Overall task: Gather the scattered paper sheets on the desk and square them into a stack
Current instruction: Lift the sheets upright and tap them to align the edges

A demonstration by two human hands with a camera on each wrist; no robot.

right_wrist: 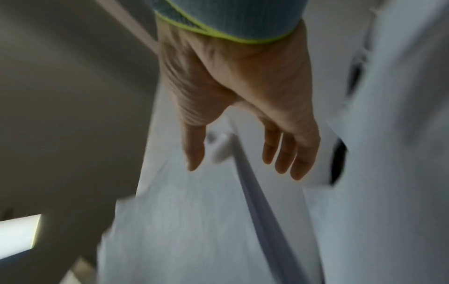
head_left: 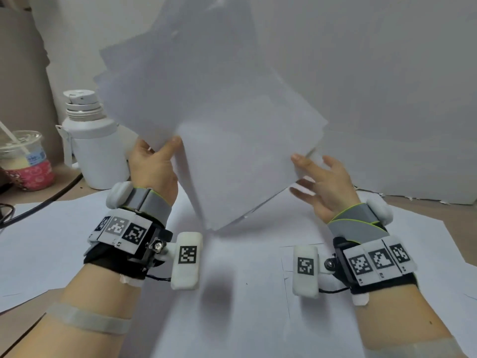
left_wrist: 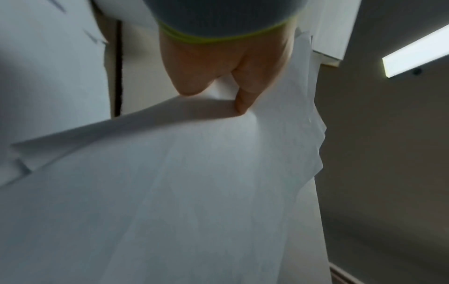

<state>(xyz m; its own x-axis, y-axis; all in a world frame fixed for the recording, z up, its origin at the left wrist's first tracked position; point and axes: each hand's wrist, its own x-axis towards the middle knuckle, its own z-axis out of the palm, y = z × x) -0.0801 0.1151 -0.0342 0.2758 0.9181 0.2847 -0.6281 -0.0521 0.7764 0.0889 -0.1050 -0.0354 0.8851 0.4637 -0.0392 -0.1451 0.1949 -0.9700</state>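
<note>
Both hands were raised above the surface (head_left: pixel 402 213), with the bundle of paper sheets (head_left: pixel 219 120) between them. The left hand (head_left: pixel 152 164) pinched the lower left edge of the bundle: the thumb (head_left: pixel 169 148) lay on the near face, and the other fingers were hidden behind the paper. In the left wrist view this left hand (left_wrist: pixel 218 65) pressed a small dent into the top sheet (left_wrist: pixel 182 173). The right hand (head_left: pixel 322 187) was released, with its fingers straight and spread, and it stood just beside the lower right edge of the bundle; I cannot tell if the fingertips touched the paper. The right wrist view showed the same right hand (right_wrist: pixel 243 92) loose, with the paper edge (right_wrist: pixel 255 201) running away in front of it.

The bundle was held up in the air, tilted, its long axis going from lower right to upper left, and its lowest corner pointed down to the surface. The sheets were fanned and their edges did not match; the number of them cannot be counted.

More white sheets (head_left: pixel 245 306) lay flat on the surface under the hands, overlapping. To the left stood one white bottle (head_left: pixel 95 146) and one plastic cup (head_left: pixel 25 161) with a straw.
</note>
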